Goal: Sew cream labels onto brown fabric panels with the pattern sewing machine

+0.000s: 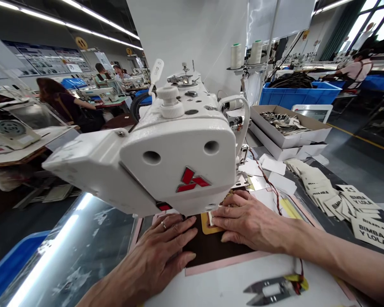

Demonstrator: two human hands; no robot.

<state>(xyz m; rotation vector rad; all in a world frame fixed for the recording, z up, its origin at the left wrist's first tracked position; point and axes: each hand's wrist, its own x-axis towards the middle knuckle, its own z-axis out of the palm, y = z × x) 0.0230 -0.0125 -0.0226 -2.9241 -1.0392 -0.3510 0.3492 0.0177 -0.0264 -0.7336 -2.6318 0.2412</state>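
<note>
Sewing workshop, with rows of sewing machines [179, 145].

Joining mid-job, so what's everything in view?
sewing machine: 1, white, centre
work table: 1, white, front
dark sheet: 1, brown, under hands
flat piece: 1, yellow, right fingertips
snips: 1, grey, front right
labels: many, cream, right
cards: several, white, right
thread cones: 2, whitish, rear
boxes: 2, whitish, stacked right
bins: several, blue, both sides
other machines: several, white, background
people: several, mixed clothing, background
left hand: 1, bare, on dark sheet
right hand: 1, bare, on flat piece
</note>
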